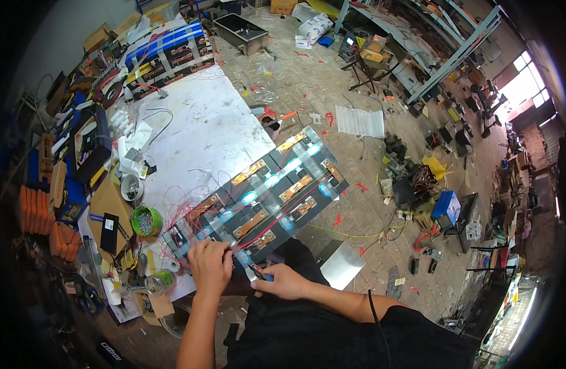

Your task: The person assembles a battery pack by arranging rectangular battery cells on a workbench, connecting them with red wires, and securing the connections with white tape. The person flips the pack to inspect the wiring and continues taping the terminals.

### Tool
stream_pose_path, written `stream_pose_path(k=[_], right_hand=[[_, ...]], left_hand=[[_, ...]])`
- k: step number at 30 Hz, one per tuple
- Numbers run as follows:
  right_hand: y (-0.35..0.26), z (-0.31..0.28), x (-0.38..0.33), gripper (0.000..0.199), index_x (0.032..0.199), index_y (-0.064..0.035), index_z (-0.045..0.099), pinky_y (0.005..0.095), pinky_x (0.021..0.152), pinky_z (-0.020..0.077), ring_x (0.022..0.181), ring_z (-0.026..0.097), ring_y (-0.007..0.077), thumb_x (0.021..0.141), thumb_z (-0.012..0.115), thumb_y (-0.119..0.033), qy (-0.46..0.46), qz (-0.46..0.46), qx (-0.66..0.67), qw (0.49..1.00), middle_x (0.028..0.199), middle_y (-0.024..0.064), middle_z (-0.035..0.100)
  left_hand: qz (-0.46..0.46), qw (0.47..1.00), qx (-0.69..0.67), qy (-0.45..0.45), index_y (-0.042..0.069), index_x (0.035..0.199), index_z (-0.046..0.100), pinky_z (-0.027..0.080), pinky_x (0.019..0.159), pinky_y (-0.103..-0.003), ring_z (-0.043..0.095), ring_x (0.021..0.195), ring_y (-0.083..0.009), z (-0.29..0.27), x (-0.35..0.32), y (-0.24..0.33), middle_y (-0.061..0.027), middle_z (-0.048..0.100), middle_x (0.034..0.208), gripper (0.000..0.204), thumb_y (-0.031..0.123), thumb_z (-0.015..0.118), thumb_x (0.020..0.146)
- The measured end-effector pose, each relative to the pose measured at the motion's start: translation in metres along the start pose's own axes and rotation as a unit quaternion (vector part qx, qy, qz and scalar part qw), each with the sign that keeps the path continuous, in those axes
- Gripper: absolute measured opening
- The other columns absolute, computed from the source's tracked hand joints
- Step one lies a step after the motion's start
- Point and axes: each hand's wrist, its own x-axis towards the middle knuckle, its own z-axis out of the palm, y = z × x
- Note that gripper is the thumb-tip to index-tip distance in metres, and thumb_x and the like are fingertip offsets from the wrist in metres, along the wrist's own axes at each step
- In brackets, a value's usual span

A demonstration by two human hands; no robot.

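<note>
A battery pack (266,192) of dark cells with copper bars on top lies at the near right of a white-topped table. Thin red wires (172,229) spread in loose loops over its left end and run across its top. My left hand (210,265) is at the pack's near edge, fingers bent together where red wires meet their tips. Beside it, my right hand (286,283) is closed around a small hand tool (256,271) with a pale head and a bit of blue at the grip. The palm hides most of the tool.
On the white tabletop (200,117) stand a green tub (146,221) of small parts, a white bucket (132,187) and a black device (109,232). Another pack with blue cells (166,52) sits at the far end. Scraps and a metal sheet (342,264) lie right.
</note>
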Motion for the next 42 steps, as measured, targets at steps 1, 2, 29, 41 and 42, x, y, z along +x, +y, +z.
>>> stream_pose_path(k=[1, 2, 29, 41, 42], right_hand=[[-0.001, 0.001, 0.0, 0.03, 0.107, 0.0001, 0.076, 0.0272, 0.073, 0.0549, 0.077, 0.071, 0.0097, 0.103, 0.074, -0.029, 0.0, 0.0, 0.0, 1.0, 0.086, 0.0045, 0.079], [-0.002, 0.001, 0.0, 0.03, 0.107, 0.0003, 0.076, 0.0271, 0.073, 0.0548, 0.077, 0.071, 0.0097, 0.103, 0.074, -0.03, 0.0, 0.001, 0.0, 1.0, 0.086, 0.0045, 0.079], [0.006, 0.004, 0.003, 0.031, 0.099, -0.002, 0.077, 0.0281, 0.068, 0.0518, 0.073, 0.067, 0.0078, 0.103, 0.074, -0.033, 0.02, -0.017, -0.003, 1.0, 0.082, 0.0021, 0.078], [-0.008, 0.006, -0.005, 0.03, 0.099, -0.0034, 0.08, 0.0299, 0.073, 0.0529, 0.075, 0.067, 0.0095, 0.1, 0.074, -0.033, 0.041, -0.002, -0.056, 0.998, 0.082, 0.0028, 0.079], [-0.007, 0.005, -0.003, 0.027, 0.095, -0.0051, 0.082, 0.0275, 0.067, 0.0502, 0.07, 0.063, 0.0067, 0.1, 0.076, -0.03, 0.052, -0.004, -0.082, 0.995, 0.079, -0.0001, 0.077]], left_hand=[[0.004, 1.0, -0.004, -0.004, 0.011, 0.103, 0.076, 0.041, 0.103, -0.048, 0.061, 0.112, -0.0312, -0.004, 0.0, 0.002, -0.006, 0.074, 0.103, 0.025, 0.012, 0.083, 0.079], [0.008, 1.0, -0.009, -0.009, 0.011, 0.102, 0.076, 0.041, 0.104, -0.048, 0.061, 0.112, -0.0313, -0.006, 0.0, 0.002, -0.006, 0.074, 0.103, 0.025, 0.012, 0.083, 0.078], [-0.006, 1.0, 0.001, 0.013, 0.011, 0.088, 0.074, 0.044, 0.087, -0.045, 0.063, 0.093, -0.0284, 0.007, -0.008, 0.0, -0.0046, 0.07, 0.088, 0.014, 0.012, 0.083, 0.078], [-0.04, 0.999, 0.004, 0.021, 0.013, 0.085, 0.073, 0.041, 0.086, -0.044, 0.062, 0.093, -0.0294, 0.008, -0.009, 0.0, -0.0041, 0.068, 0.088, 0.013, 0.018, 0.084, 0.08], [-0.053, 0.998, -0.01, 0.021, 0.014, 0.085, 0.073, 0.041, 0.087, -0.044, 0.062, 0.093, -0.0289, 0.008, -0.01, -0.002, -0.0034, 0.069, 0.087, 0.012, 0.018, 0.084, 0.081]])
